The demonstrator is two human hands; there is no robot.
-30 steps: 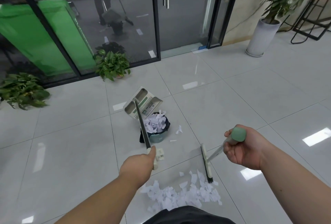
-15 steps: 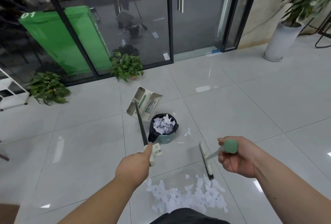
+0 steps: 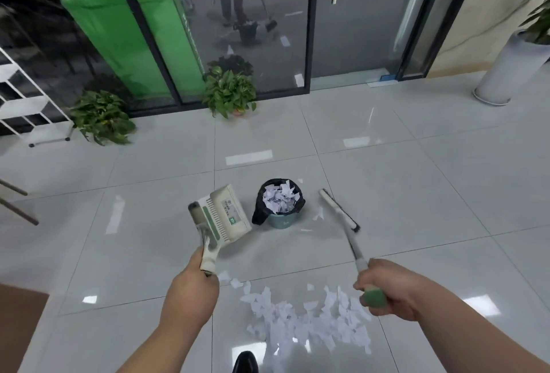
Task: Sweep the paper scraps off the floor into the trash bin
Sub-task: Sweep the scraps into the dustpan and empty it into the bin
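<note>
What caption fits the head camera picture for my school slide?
The left hand holds a dustpan, right hand a broom, near a scrap-filled trash bin, with paper scraps lying on the floor.

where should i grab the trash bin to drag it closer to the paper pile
Probably the teal wall of the trash bin, low down, from the near side. It stands upright and is heaped with paper scraps, so a rim grip might spill some, and the loose black liner hanging down one side could slip.
</note>
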